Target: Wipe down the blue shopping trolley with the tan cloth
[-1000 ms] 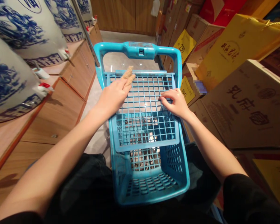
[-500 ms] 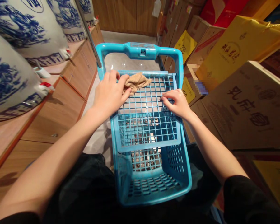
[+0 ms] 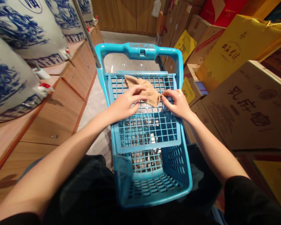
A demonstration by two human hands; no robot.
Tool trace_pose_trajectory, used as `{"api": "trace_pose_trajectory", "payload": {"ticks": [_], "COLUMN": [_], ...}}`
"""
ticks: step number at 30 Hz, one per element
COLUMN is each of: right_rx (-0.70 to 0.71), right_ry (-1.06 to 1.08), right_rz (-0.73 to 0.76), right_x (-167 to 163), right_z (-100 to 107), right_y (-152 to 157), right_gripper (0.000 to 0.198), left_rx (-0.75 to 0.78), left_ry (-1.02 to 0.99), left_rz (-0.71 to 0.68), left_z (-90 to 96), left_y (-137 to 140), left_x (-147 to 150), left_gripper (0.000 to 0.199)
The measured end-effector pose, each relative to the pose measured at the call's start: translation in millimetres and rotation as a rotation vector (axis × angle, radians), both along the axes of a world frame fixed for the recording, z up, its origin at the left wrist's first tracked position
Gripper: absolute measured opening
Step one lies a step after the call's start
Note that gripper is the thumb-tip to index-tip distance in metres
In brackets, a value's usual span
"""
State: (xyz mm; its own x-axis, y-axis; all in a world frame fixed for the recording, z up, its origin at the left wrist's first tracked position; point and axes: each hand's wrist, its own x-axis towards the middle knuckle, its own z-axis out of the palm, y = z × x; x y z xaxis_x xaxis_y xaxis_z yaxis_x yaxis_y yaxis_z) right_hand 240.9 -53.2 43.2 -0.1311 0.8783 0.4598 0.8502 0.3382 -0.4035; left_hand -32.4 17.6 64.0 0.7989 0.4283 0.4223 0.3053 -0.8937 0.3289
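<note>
Cloth [image 3: 152, 93] on basket [image 3: 188, 175], long axis far left to near right. Left hand [image 3: 123, 105]: fingers spread over it. Right hand [image 3: 179, 103]: curled, grip unclear. Sign [image 3: 186, 43]: "230".

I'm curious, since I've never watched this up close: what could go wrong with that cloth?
The cloth lies on an open grid, so a loose corner might snag in the gaps. The left hand lies loosely over it, so the cloth could slip. The right hand is close to its corner, so the hands might bump.
</note>
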Motion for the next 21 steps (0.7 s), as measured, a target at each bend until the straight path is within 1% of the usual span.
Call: {"api": "trace_pose_trajectory", "payload": {"ticks": [1, 3, 5, 6, 7, 9, 11, 13, 15, 17, 19, 21], "right_rx": [0.002, -0.001, -0.01, -0.015, -0.02, -0.028, -0.033, -0.038, -0.044, -0.042, -0.03, -0.015], "right_ry": [0.013, 0.003, -0.066, -0.113, -0.159, -0.224, -0.24, -0.223, -0.2, -0.173, -0.142, -0.105], "right_rz": [-0.002, 0.001, 0.02, 0.031, 0.039, 0.042, 0.035, 0.022, -0.001, -0.025, -0.036, -0.034], "right_x": [-0.3, -0.9, -1.4, -1.5, -1.6, -1.9, -2.5, -3.5, -4.3, -4.2, -2.5, 0.4], "right_z": [0.6, 2.3, 3.8, 4.3, 4.4, 3.7, 2.5, 1.3, -0.1, -1.9, -4.0, -5.6], "right_y": [-0.6, -1.9, -3.0, -3.4, -3.5, -3.2, -2.6, -1.8, -0.9, 0.1, 1.4, 2.9], "right_gripper": [0.027, 0.044, 0.063, 0.067, 0.067, 0.055, 0.035, 0.021, 0.015, 0.012, 0.011, 0.014], "left_rx": [-0.015, -0.038, -0.065, -0.08, -0.093, -0.097, -0.057, 0.017, 0.089, 0.134, 0.152, 0.16], "left_ry": [0.026, 0.052, 0.057, 0.054, 0.05, 0.038, 0.021, 0.021, 0.07, 0.162, 0.268, 0.344], "left_rz": [-0.077, -0.183, -0.239, -0.252, -0.255, -0.231, -0.145, 0.031, 0.236, 0.387, 0.455, 0.477], "left_z": [-3.6, -7.8, -8.2, -7.5, -6.6, -4.2, -0.6, 5.4, 13.3, 20.0, 22.1, 18.4], "left_y": [-5.5, -14.8, -20.0, -21.0, -21.0, -19.4, -16.8, -14.5, -13.0, -13.0, -14.6, -16.8], "left_x": [4.5, 11.1, 14.1, 14.6, 14.6, 13.5, 10.6, 5.7, -0.4, -6.0, -9.1, -9.3], "left_gripper": [0.041, 0.05, 0.059, 0.063, 0.066, 0.067, 0.061, 0.046, 0.032, 0.029, 0.03, 0.035]}}
